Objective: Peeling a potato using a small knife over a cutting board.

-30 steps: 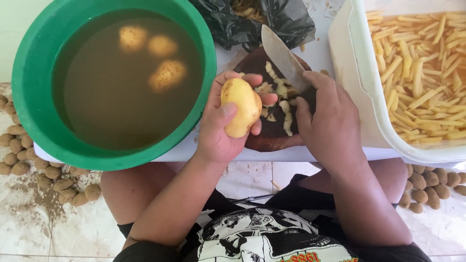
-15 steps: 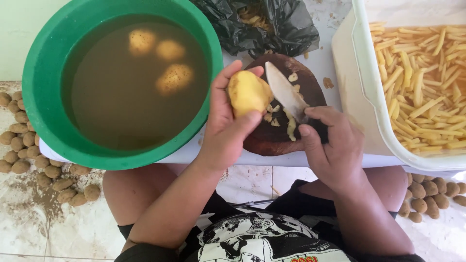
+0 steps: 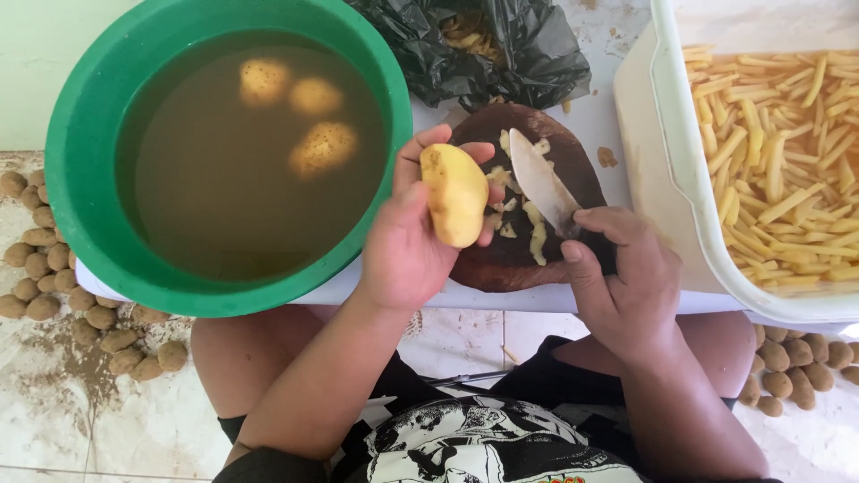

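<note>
A white table top (image 3: pixel 617 116) stands over a pale, dirt-stained tiled floor (image 3: pixel 116 429) in daylight.

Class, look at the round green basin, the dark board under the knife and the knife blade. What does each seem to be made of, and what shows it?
Green basin: likely plastic, with even colour and a smooth, thick rim.
Dark board: probably wood, brown, matt and worn.
Knife blade: seems metal, pale grey and thin, smeared dull.

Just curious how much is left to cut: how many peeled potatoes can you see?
4. Three float in the murky water of the green basin. One peeled potato is in the left hand. More may lie hidden underwater.
</note>
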